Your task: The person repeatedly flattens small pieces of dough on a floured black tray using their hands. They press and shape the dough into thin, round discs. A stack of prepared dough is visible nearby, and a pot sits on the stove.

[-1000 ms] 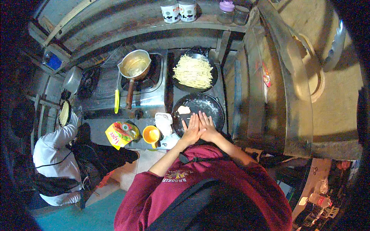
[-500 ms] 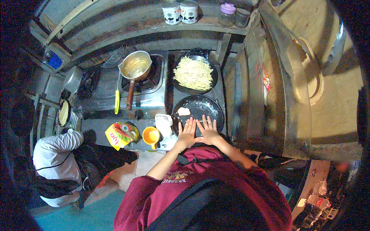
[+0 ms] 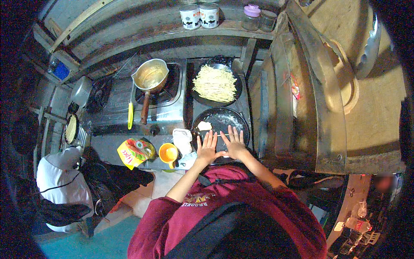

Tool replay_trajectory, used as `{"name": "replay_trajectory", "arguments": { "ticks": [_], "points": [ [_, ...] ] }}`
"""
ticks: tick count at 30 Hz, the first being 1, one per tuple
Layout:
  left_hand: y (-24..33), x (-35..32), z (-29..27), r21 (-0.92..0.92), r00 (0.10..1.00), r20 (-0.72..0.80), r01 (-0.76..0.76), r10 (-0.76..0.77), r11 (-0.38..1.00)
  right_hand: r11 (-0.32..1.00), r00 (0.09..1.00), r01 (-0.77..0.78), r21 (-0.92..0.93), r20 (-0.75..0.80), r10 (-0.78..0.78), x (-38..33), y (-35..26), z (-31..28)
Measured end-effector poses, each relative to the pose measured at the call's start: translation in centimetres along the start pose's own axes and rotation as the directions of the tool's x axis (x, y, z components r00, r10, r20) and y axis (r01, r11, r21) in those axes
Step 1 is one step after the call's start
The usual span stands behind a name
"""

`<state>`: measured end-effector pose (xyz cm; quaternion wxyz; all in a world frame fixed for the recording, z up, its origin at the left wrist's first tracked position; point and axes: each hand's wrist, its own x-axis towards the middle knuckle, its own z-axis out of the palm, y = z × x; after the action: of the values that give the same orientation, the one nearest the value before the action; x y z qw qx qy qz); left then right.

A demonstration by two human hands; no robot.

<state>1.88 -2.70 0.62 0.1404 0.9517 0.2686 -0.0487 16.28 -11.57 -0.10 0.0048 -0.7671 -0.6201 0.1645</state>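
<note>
Both palms face down over a round black pan (image 3: 224,115) dusted with white flour. My left hand (image 3: 207,149) lies flat on the pan's near left part with its fingers spread. Beside it my right hand (image 3: 234,146) is flat too, and the two thumbs almost meet. A thin pale strand of dough (image 3: 222,135) runs across under the fingertips; its ends are hidden by the hands. Just beyond my left fingers sits a small whitish lump of dough (image 3: 204,126). Behind this pan, a second dark pan holds a heap of thin pale dough strands (image 3: 214,85).
Left of the pans is a gas stove (image 3: 116,105) with a wooden-handled saucepan (image 3: 150,77) and a yellow-handled tool (image 3: 130,115). Nearer are a yellow pouch (image 3: 134,153), an orange cup (image 3: 168,153) and a white bag (image 3: 182,140). Another person (image 3: 64,185) sits at left.
My hands have slid slightly apart over the pan, the fingers still spread. More of the thin strand shows between them. The lump and the heap of strands stay in place.
</note>
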Motion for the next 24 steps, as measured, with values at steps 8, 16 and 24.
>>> {"name": "replay_trajectory", "arguments": {
  "ticks": [8, 16, 24],
  "points": [
    [0.6, 0.1, -1.1, -0.279, 0.988, -0.136, 0.029, -0.069, 0.96, 0.995, 0.992, 0.089, 0.049, -0.099, -0.083, 0.8, -1.3, -1.0],
    [0.2, -1.4, -0.2, -0.017, 0.991, 0.132, 0.03, -0.027, 0.999, 0.992, 0.988, 0.025, 0.122, 0.151, -0.044, -0.8, -1.8, -1.4],
    [0.3, -0.9, -1.0, 0.021, 0.976, 0.193, 0.095, -0.097, 0.995, 0.999, 0.992, 0.013, 0.035, 0.128, -0.017, -0.1, -1.1, -1.4]
  ]
}}
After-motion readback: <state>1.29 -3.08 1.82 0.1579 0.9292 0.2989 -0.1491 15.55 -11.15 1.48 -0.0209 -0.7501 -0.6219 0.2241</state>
